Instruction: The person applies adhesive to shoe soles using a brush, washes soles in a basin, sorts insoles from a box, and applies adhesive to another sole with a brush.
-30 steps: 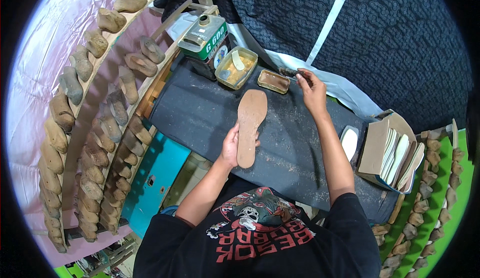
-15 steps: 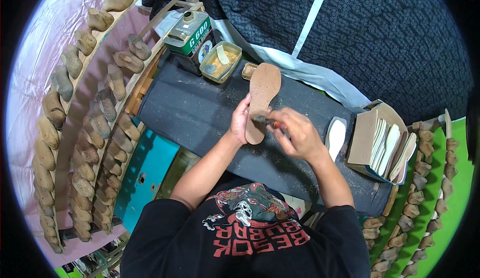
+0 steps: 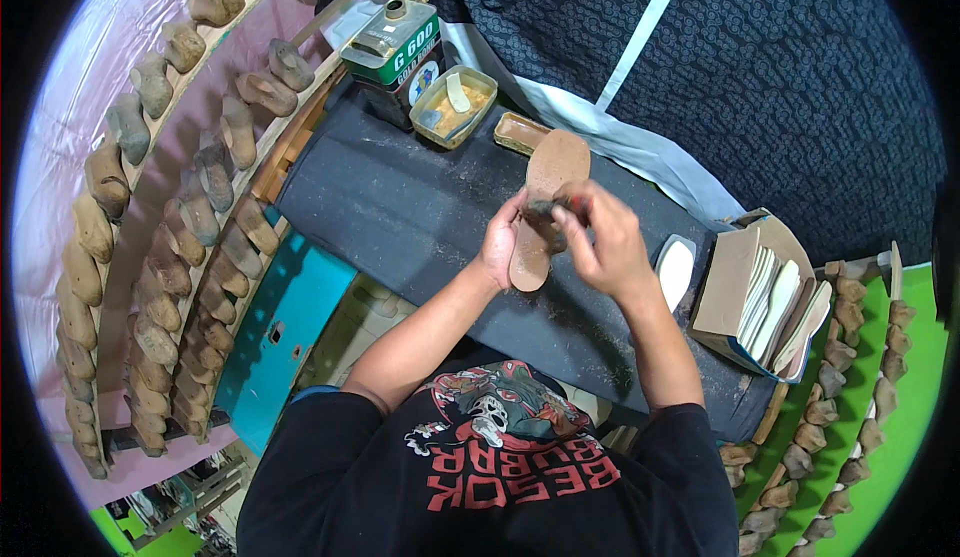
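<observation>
A brown shoe insole (image 3: 558, 163) is held above the dark worktable, its wide end pointing away from me. My left hand (image 3: 500, 241) grips it by the left side near the narrow waist, fingers partly hidden beneath. In my right hand (image 3: 608, 242) is a small tool (image 3: 541, 210) with a dark head and a bit of red on its handle, perhaps a brush. Its head lies over the middle of the insole. The fingers are closed around the handle, which hides most of it.
At the table's far left stand a green-topped metal can (image 3: 393, 49) and a tub (image 3: 462, 133) with yellowish residue. A small tray (image 3: 519, 134) lies behind the insole. To the right are a pale sole piece (image 3: 676, 272) and a cardboard box (image 3: 722, 287) of insoles. Shoe-last racks (image 3: 97, 302) flank the table.
The tool's head has moved up the insole, from the heel part to the waist. My right hand has risen slightly, and the view has shifted a little.
</observation>
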Motion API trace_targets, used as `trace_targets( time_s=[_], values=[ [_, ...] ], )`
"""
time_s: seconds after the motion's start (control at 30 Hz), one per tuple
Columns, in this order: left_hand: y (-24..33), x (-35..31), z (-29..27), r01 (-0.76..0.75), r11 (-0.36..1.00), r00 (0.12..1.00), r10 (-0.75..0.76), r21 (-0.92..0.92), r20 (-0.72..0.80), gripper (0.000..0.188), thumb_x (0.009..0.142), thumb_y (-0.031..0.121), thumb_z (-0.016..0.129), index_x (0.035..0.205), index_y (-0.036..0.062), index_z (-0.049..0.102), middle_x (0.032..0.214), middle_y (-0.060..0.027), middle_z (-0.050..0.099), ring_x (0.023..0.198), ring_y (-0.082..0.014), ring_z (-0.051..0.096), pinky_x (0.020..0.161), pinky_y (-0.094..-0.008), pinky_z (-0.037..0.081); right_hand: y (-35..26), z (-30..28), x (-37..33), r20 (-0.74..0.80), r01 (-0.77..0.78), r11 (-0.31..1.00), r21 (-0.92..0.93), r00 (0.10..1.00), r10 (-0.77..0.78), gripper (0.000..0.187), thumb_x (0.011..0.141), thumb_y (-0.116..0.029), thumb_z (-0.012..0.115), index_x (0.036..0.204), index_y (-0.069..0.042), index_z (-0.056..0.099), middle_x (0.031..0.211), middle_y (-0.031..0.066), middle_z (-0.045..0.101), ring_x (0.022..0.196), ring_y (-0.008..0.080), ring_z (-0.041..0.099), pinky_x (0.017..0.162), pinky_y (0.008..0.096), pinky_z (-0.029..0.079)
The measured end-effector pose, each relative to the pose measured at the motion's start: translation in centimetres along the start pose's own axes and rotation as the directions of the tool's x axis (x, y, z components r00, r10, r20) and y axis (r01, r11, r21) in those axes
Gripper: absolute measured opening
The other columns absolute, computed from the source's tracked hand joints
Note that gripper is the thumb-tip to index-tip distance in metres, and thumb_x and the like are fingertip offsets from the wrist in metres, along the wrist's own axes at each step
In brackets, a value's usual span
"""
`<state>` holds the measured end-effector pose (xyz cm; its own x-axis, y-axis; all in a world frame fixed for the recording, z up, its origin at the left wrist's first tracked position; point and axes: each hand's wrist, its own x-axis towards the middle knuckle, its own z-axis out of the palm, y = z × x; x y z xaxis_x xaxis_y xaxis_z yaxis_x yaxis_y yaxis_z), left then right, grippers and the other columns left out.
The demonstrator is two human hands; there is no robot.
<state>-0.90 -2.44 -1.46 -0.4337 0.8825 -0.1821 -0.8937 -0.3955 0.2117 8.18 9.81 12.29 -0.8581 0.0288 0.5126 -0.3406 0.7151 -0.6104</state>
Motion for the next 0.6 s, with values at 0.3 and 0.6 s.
trace_targets(
  time_s=[0.3, 0.6],
  values=[
    [0.8, 0.1, -0.7, 0.013, 1.0, 0.983, -0.011, -0.013, 0.182, 0.052, 0.105, 0.048, 0.041, 0.138, 0.011, 0.058, 0.122, -0.0109, 0.068, 0.106, -0.0245, 0.068, 0.096, -0.0429, 0.055, -2.0, 0.3, -2.3, 0.09, 0.009, 0.999, 0.05, 0.996, -0.014, 0.013, 0.089, -0.008, 0.068, 0.093, 0.002, 0.061, 0.08, 0.0189, 0.064, 0.071, 0.037, 0.066, 0.066, 0.0421, 0.053],
    [-1.5, 0.4, -1.5, 0.016, 0.999, 0.994, -0.011, -0.045, 0.105, 0.048, 0.104, 0.042, 0.04, 0.136, 0.0115, 0.059, 0.129, -0.0067, 0.067, 0.116, -0.0247, 0.066, 0.103, -0.0442, 0.051, 0.8, 0.1, 0.3, -0.132, -0.042, 0.995, -0.092, 0.991, 0.029, 0.011, 0.089, -0.007, 0.066, 0.094, 0.001, 0.061, 0.082, 0.0183, 0.065, 0.071, 0.0358, 0.065, 0.066, 0.0415, 0.052]
  ],
)
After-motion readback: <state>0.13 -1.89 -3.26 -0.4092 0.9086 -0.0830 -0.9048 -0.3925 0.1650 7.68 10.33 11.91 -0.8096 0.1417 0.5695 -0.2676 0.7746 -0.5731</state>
